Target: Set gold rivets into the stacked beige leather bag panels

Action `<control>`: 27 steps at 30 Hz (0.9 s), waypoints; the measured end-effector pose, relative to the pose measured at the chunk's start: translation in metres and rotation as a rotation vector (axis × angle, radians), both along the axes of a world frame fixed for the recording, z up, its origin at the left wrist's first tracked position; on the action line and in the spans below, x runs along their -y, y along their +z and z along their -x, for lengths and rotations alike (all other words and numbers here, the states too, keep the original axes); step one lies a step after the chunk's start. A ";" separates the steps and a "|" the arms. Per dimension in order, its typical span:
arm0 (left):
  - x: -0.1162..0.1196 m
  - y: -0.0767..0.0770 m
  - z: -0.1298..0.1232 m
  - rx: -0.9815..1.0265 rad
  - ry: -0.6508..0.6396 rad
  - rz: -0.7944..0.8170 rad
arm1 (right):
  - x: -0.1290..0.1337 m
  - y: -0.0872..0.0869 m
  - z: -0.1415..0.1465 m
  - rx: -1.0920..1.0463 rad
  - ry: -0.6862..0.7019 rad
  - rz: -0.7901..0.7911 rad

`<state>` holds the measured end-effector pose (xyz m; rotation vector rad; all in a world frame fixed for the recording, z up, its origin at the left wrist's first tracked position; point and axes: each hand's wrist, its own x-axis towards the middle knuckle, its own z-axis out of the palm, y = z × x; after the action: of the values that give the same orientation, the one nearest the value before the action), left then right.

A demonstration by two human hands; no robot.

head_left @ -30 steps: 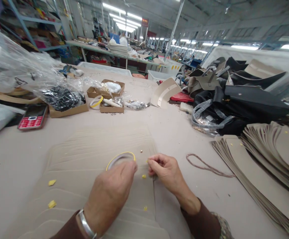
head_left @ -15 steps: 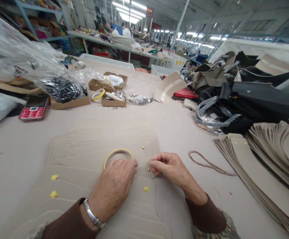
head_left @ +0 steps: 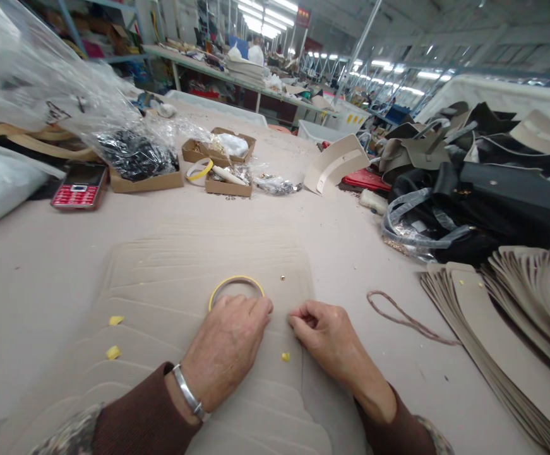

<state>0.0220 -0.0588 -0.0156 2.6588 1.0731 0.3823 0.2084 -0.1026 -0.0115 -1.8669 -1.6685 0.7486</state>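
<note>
Beige, overlapping flat pieces (head_left: 156, 268) lie spread in front of me. My left hand (head_left: 230, 347) is closed around the near side of a roll of yellow tape (head_left: 237, 280) on top of them. My right hand (head_left: 329, 338) has thumb and forefinger pinched together at the pieces' right edge; whatever is between the fingertips is hidden. Beyond the gap between my hands sits a small metal stud (head_left: 283, 278). One yellow tape bit (head_left: 285, 357) sticks below the gap, and two more, an upper scrap (head_left: 116, 320) and a lower scrap (head_left: 113, 352), lie to the left.
A brown cord loop (head_left: 412, 319) lies right of my right hand, beside fanned beige strips (head_left: 497, 316). Black bags (head_left: 502, 196) pile up behind. Small cardboard boxes (head_left: 230, 188), a red phone (head_left: 79, 188) and plastic bags (head_left: 33, 82) stand toward the back left.
The view has shifted slightly. My right hand has moved a little toward me over the nearer stud, which is now hidden. The yellow scrap at its fingertips no longer shows. My left hand keeps the tape roll.
</note>
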 end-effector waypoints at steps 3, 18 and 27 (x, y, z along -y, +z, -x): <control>0.000 0.000 0.000 -0.009 -0.001 0.008 | 0.000 -0.001 -0.004 -0.053 0.002 0.035; 0.001 0.001 0.001 0.004 0.005 -0.010 | 0.001 -0.002 -0.001 -0.017 0.014 0.055; 0.000 0.004 -0.001 -0.022 -0.001 0.007 | 0.006 0.001 -0.008 0.089 -0.070 0.012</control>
<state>0.0225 -0.0589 -0.0120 2.6631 1.0778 0.3492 0.2166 -0.1084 -0.0107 -1.9826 -1.6466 0.6568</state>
